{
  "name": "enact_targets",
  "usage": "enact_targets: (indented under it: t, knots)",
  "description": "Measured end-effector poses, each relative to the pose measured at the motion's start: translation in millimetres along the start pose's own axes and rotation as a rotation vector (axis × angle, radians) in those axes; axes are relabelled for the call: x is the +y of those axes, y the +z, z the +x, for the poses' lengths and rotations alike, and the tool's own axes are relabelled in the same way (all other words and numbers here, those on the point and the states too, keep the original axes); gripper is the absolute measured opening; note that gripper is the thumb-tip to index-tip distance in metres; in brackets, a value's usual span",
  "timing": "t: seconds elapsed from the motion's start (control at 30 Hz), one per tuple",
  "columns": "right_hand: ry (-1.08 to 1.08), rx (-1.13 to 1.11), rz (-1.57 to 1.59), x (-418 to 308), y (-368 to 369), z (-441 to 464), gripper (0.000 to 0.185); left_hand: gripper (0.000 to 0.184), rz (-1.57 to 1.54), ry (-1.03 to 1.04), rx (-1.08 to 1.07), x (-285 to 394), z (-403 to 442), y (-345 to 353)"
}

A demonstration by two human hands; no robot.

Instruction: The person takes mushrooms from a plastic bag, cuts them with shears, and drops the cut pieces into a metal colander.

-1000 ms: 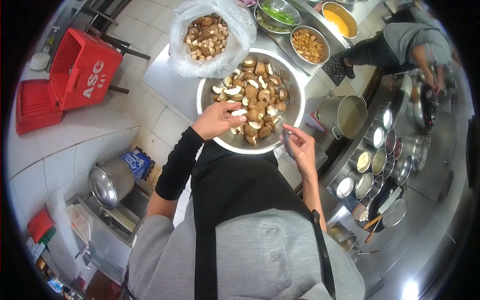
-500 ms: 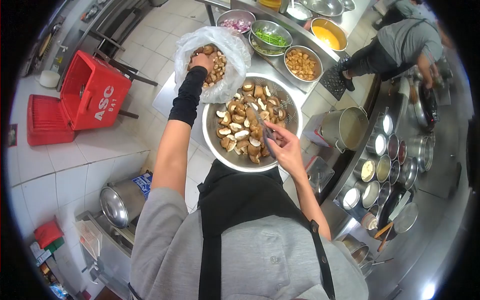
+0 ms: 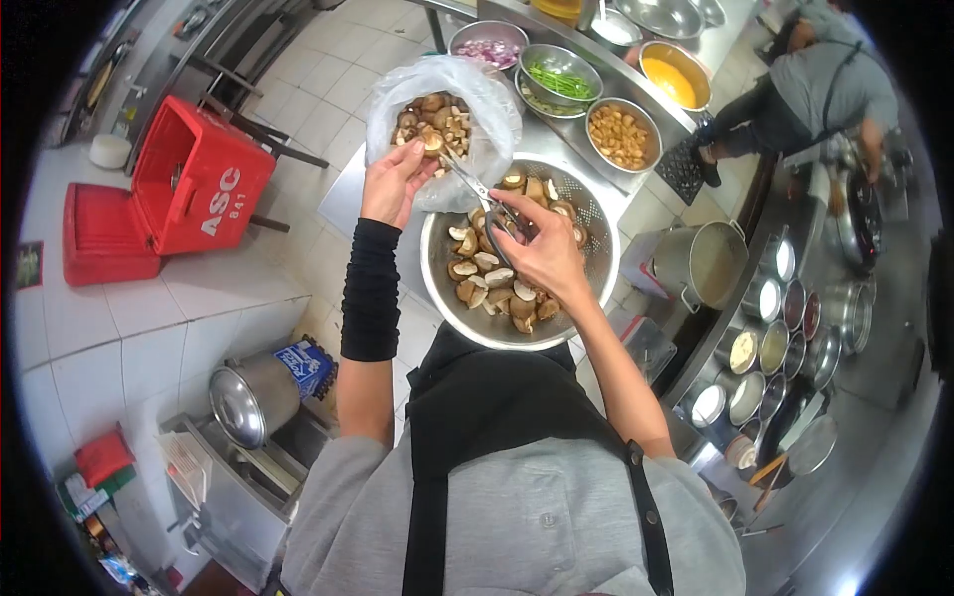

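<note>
A single head-worn camera looked forward and down. The apron (image 3: 487, 397) sat near, the worktop (image 3: 350, 202) farther off.

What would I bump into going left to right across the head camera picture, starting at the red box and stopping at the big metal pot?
Red box → left hand → scissor blades → right hand → big metal pot.

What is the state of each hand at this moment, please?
Left hand: closed, pinching a mushroom at the plastic bag.
Right hand: closed on the handles of the scissors.
</note>
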State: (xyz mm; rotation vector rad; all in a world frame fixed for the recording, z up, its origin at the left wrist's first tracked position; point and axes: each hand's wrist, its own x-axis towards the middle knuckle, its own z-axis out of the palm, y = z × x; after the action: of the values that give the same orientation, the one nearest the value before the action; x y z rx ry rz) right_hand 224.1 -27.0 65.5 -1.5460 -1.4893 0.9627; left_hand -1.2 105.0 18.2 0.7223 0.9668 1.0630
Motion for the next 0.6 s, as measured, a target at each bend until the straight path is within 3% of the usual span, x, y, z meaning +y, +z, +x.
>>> enact_targets:
  t: [0.37, 0.47, 0.53, 0.6]
  knots:
    - [-0.041, -0.142, -0.125, 4.1, 5.2, 33.5, 0.046, 0.036, 0.061, 0.076, 0.061, -8.6, -11.3, -14.9]
    - [-0.043, -0.193, -0.064, 18.1, 9.9, 44.0, 0.043, 0.038, 0.236, 0.121, 0.076, -16.8, 1.4, -30.3]
    - [-0.086, -0.159, -0.053, 22.1, 12.0, 47.6, 0.043, 0.035, 0.217, 0.057, 0.076, -5.8, -3.5, -24.0]
    - [0.021, -0.182, 0.022, 21.5, 14.8, 44.5, 0.041, 0.033, 0.209, -0.001, 0.087, -1.6, -3.1, -20.3]
